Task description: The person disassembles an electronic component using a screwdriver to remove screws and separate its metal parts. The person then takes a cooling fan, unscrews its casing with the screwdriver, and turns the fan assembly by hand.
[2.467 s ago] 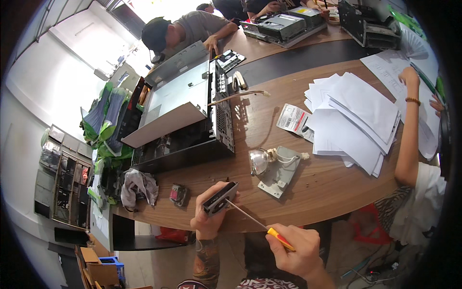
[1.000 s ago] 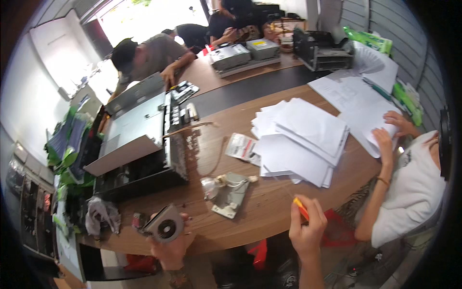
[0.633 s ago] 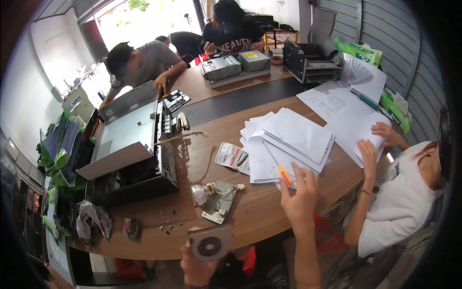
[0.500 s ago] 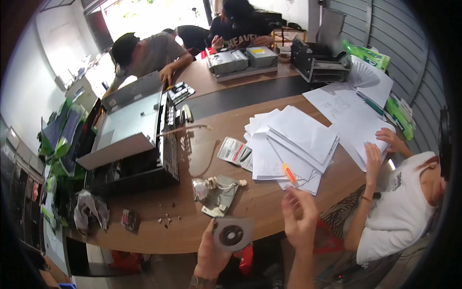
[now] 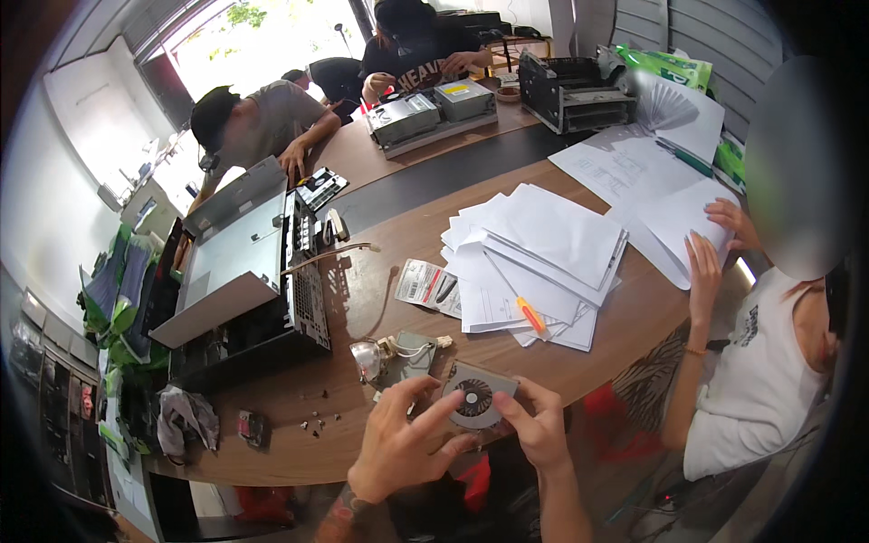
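Note:
Over the table's near edge I have a flat, grey, squarish blower fan (image 5: 493, 382) with a dark round wheel of blades. My right hand (image 5: 541, 425) grips its right side, the thumb lying on top. From the left comes my left hand (image 5: 398, 443), fingers spread, with a fingertip reaching onto the blades beside the pale hub; its thumb sits low by the fan's near edge. Just beyond the fan lies a projector lamp (image 5: 367, 359) with a glass bulb and wires, beside a greyish plate (image 5: 416, 357) partly covered by the wires.
Left stands an opened device casing (image 5: 244, 312) with its lid tilted up. Small screws (image 5: 315, 423) lie near a little dark part (image 5: 252, 427). An orange-handled screwdriver (image 5: 530, 317) rests on stacked papers (image 5: 548, 240). At right a person's hands (image 5: 706, 253) touch sheets; two people work at the far side.
The fan has passed from my left hand's hold into my right hand's. My right hand moved left to it, and my left fingers spread over the blades. The view has shifted slightly.

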### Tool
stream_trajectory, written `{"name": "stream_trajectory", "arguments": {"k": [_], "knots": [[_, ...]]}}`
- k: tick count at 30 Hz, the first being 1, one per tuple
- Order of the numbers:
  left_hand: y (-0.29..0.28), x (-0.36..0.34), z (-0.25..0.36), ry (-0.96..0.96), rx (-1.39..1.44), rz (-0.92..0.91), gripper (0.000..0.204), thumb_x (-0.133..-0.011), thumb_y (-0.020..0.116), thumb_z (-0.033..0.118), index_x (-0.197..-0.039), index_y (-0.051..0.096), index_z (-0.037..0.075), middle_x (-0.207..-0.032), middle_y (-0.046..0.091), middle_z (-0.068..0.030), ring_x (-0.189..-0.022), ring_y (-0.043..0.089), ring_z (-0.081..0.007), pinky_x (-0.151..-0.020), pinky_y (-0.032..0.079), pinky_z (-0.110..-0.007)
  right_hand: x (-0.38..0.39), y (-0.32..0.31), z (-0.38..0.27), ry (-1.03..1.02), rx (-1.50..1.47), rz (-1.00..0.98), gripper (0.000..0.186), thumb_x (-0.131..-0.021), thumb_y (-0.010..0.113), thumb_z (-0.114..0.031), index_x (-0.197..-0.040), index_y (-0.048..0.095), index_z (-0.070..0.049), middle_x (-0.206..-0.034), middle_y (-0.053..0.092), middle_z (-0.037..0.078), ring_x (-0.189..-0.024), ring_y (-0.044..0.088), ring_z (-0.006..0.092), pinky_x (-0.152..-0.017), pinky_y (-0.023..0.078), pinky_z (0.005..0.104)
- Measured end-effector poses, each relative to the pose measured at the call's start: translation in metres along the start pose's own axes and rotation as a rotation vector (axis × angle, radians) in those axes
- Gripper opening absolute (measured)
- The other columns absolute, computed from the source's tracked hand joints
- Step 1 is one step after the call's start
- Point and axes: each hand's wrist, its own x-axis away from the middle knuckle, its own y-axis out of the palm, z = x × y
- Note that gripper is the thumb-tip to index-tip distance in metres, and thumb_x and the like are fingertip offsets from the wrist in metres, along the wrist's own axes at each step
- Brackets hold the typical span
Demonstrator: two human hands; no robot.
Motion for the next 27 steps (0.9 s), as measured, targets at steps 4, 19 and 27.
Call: {"name": "stream_trajectory", "arguments": {"k": [4,19,27], "knots": [[-0.016,-0.017,0.001,0.179,-0.304,-0.128,0.066,-0.065,0.083,0.03,-0.127,0.062,0.027,-0.108,0.052,-0.0105,-0.093,0.055,-0.0245,-0.075,0.047,-0.036,0.001,-0.002,-0.002,-0.021,0.0,-0.006,0.019,-0.093,0.066,-0.018,-0.092,0.063,0.0,-0.074,0.058,-0.003,-0.063,0.049,0.0026,-0.053,0.037,0.019],[-0.016,-0.025,-0.009,0.327,-0.205,-0.084,0.04,-0.064,0.082,0.013,-0.1,0.065,0.014,-0.092,0.053,-0.0086,-0.077,0.056,-0.0231,-0.063,0.047,-0.034,0.003,-0.005,0.004,-0.108,-0.022,-0.024,0.019,-0.092,0.067,-0.018,-0.095,0.065,0.0,-0.075,0.059,-0.001,-0.064,0.049,0.0039,-0.057,0.037,0.0198],[-0.009,-0.021,-0.008,0.202,-0.062,0.032,0.041,-0.063,0.087,0.01,-0.091,0.057,0.006,-0.094,0.054,-0.0113,-0.071,0.059,-0.0231,-0.057,0.048,-0.033,0.004,-0.001,-0.003,-0.047,-0.218,0.042,0.024,-0.093,0.067,-0.022,-0.097,0.065,0.001,-0.073,0.058,-0.001,-0.062,0.047,0.0038,-0.055,0.035,0.0199]]}}
